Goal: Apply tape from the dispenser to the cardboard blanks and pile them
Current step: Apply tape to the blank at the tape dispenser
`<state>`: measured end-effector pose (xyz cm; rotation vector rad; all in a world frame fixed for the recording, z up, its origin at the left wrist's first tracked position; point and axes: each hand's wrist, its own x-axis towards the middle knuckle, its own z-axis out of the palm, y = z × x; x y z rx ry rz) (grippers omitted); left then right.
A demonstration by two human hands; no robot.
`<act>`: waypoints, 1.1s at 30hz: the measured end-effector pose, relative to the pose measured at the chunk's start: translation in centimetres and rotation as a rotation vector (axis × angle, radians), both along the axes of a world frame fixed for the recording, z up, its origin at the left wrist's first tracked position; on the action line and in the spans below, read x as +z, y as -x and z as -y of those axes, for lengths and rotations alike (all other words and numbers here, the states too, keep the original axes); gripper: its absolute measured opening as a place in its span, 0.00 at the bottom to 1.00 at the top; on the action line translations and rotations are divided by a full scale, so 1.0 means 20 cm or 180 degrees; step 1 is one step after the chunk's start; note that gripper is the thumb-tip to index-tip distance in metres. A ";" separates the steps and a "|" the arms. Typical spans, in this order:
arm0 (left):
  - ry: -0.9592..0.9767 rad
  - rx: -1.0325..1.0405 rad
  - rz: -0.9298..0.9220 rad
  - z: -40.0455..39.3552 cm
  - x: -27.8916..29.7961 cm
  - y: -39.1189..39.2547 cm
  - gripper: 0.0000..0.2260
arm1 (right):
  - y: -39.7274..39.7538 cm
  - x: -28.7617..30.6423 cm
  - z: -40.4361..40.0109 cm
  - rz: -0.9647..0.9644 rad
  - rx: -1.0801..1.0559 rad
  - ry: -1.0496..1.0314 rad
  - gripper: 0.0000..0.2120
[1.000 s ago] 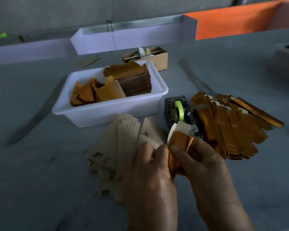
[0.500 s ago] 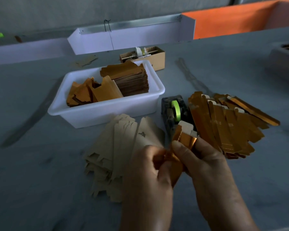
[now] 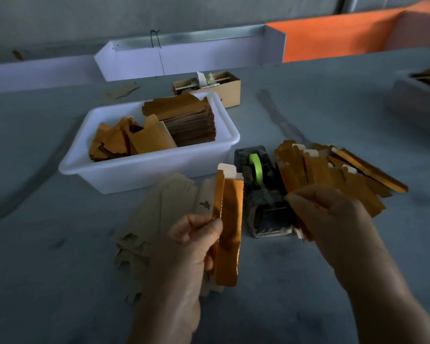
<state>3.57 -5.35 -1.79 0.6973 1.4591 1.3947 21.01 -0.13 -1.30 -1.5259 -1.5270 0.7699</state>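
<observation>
My left hand grips a folded gold cardboard blank by its left edge and holds it upright above the table. A black tape dispenser with a green roll stands just right of the blank. Over the dispenser's near end is my right hand, thumb and forefinger pinching at the cutter, where the tape ends. Under my left hand lies a fanned pile of beige blanks. A spread pile of gold blanks lies right of the dispenser, partly under my right hand.
A white tub with stacked gold blanks stands behind the beige pile. Behind it sit a small cardboard box and a white trough. A grey tub stands at the far right edge.
Both hands held the gold blank together earlier. My right hand has let go and moved right to the dispenser's cutter. My left hand now holds the blank alone, upright.
</observation>
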 end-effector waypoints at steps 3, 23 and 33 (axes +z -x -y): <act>-0.0004 -0.0014 -0.0037 -0.01 -0.01 -0.02 0.09 | 0.03 0.00 -0.02 0.0476 0.0051 -0.0192 0.07; 0.0211 0.0117 0.0379 -0.01 -0.05 -0.05 0.03 | 0.14 -0.03 -0.04 -0.1362 -0.0074 0.0312 0.05; 0.0098 -0.0123 0.0497 -0.02 -0.01 -0.04 0.01 | 0.11 -0.10 0.07 0.0493 -0.0300 -0.0051 0.08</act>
